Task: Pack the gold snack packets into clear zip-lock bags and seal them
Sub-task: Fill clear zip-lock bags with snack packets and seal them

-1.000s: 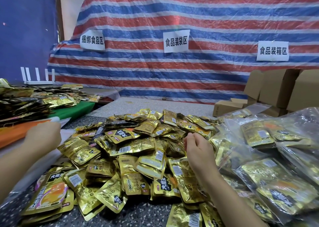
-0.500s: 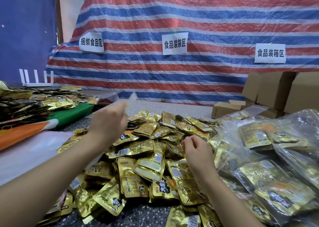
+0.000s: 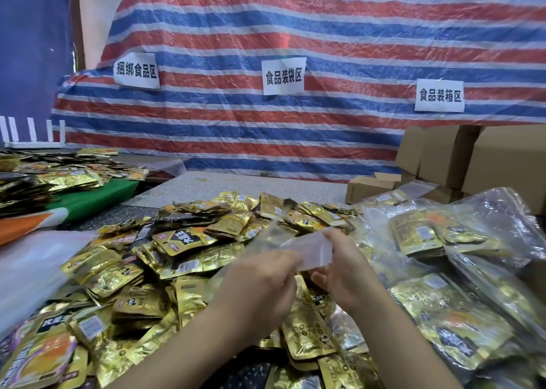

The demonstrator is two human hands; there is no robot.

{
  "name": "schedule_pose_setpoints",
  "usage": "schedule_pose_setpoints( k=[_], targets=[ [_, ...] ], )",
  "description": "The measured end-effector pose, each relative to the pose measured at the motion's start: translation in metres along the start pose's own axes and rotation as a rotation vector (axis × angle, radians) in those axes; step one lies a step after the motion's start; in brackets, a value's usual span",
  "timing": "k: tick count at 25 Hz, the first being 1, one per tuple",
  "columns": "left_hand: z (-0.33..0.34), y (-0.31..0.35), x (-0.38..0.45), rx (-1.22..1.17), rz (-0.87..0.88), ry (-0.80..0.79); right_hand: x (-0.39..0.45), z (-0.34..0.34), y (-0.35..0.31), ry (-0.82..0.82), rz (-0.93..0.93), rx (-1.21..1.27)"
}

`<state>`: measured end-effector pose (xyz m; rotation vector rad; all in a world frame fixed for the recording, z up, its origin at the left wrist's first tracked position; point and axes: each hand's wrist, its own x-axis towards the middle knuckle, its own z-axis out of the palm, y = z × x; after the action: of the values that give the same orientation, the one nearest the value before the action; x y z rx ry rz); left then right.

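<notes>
An empty clear zip-lock bag (image 3: pixel 307 248) is held above the heap of gold snack packets (image 3: pixel 189 258) that covers the middle of the table. My left hand (image 3: pixel 260 282) grips the bag's near left edge. My right hand (image 3: pixel 344 270) pinches its right end, thumb on top. The bag looks blurred and slightly crumpled. To the right lie several filled clear bags (image 3: pixel 461 270) with gold packets inside.
A stack of flat clear bags (image 3: pixel 32 267) lies at the left edge. Behind it are more gold packets (image 3: pixel 59 176) on a green and orange cloth (image 3: pixel 88 199). Cardboard boxes (image 3: pixel 461 155) stand at the back right before a striped tarpaulin (image 3: pixel 295 34) with paper signs.
My left hand has carried a clear bag from the stack at the left over to the middle. My right hand has risen from the packets and taken hold of the bag's other end.
</notes>
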<state>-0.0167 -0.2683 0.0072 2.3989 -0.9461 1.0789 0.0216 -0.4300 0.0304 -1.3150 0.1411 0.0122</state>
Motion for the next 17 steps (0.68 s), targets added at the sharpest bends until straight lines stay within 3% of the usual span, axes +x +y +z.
schedule_pose_setpoints(
  k=[7, 13, 17],
  targets=[
    [-0.003, -0.009, -0.007, -0.248, -0.323, -0.268, -0.007, 0.003, 0.001, -0.099, -0.073, -0.172],
    [-0.004, -0.009, -0.003, -0.304, -0.374, 0.016, -0.025, 0.010, 0.001, -0.367, -0.129, -0.184],
    [-0.004, -0.012, -0.005, -0.252, -0.334, 0.052, -0.031, 0.012, 0.004, -0.456, -0.126, -0.257]
  ],
)
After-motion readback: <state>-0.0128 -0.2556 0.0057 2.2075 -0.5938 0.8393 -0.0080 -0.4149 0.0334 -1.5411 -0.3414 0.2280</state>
